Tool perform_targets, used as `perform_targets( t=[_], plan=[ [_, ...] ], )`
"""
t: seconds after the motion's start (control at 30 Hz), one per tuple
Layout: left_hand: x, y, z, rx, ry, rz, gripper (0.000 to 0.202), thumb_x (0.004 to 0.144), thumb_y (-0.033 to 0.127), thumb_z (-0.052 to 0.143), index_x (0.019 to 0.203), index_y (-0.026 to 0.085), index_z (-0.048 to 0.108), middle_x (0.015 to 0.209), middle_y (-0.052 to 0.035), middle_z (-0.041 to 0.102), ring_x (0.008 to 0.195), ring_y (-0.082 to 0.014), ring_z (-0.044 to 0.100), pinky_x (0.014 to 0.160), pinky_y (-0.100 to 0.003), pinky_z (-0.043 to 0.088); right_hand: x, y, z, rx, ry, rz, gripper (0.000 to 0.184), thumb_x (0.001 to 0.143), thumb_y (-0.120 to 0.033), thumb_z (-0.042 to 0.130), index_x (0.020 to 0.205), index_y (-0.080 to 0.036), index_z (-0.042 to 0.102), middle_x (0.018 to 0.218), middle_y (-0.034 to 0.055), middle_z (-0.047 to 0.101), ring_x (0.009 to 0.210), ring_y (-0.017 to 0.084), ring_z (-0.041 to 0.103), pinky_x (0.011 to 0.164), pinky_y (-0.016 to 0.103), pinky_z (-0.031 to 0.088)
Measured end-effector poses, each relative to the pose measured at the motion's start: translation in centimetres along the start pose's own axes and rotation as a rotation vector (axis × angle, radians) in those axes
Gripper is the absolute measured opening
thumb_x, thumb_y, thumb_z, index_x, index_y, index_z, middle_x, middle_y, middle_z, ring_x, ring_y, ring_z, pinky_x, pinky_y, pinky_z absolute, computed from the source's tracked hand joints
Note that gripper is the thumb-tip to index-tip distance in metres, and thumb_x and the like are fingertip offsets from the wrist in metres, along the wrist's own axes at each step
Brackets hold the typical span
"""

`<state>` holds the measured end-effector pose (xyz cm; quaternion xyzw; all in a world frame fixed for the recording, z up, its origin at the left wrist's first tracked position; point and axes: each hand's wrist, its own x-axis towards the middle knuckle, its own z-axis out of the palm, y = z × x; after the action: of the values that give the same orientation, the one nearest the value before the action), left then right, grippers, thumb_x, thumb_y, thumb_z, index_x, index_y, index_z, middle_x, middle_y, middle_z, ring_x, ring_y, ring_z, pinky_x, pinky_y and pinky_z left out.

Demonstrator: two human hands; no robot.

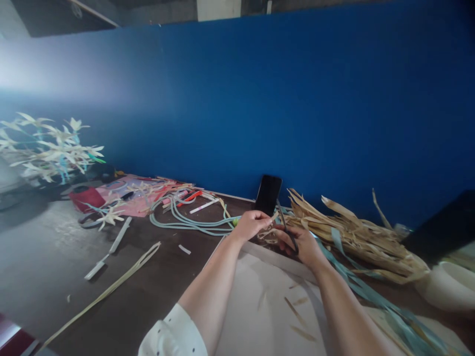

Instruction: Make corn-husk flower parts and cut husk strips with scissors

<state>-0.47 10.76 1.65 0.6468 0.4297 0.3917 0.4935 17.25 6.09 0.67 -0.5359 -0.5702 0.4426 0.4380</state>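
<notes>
My left hand (251, 225) pinches a short pale strip of dried husk (274, 216) between thumb and fingers. Close beside it, my right hand (301, 243) is closed around dark scissors (281, 215), whose blades point up and away from me. Thin curled husk scraps (267, 237) lie under and between the hands. Both hands are over the far edge of a white board (256, 291), on which several narrow husk bits (297, 312) are scattered. A black phone (268, 192) leans upright just behind the hands.
A bundle of dry husks (356, 237) and blue-green ribbons (356, 279) lie right. Left are coiled pale-blue cords (178, 217), a red spool (87, 198), a looped straw strand (115, 286) and white husk flowers (59, 143). A blue partition (260, 99) stands behind.
</notes>
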Motion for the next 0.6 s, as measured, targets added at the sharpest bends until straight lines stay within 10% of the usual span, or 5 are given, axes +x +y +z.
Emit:
perform_targets(
  t=[0.23, 0.6],
  plan=[
    [-0.18, 0.3, 0.3, 0.056, -0.075, -0.009, 0.032, 0.069, 0.041, 0.065, 0.085, 0.014, 0.07, 0.066, -0.0004, 0.06, 0.059, -0.009, 0.047, 0.059, -0.022, 0.036, 0.67, 0.55, -0.26, 0.22, 0.213, -0.123, 0.063, 0.059, -0.041, 0.08, 0.115, -0.018, 0.061, 0.082, 0.0042, 0.067, 0.073, 0.018, 0.061, 0.066, 0.031, 0.049],
    [-0.02, 0.22, 0.61, 0.123, -0.232, -0.019, 0.03, 0.069, 0.037, 0.065, 0.085, 0.012, 0.071, 0.071, -0.0024, 0.063, 0.06, -0.0098, 0.049, 0.059, -0.022, 0.038, 0.79, 0.82, -0.39, 0.221, 0.279, -0.148, 0.058, 0.061, -0.041, 0.077, 0.112, -0.018, 0.06, 0.073, 0.0011, 0.061, 0.056, 0.013, 0.051, 0.049, 0.024, 0.039]
  ],
)
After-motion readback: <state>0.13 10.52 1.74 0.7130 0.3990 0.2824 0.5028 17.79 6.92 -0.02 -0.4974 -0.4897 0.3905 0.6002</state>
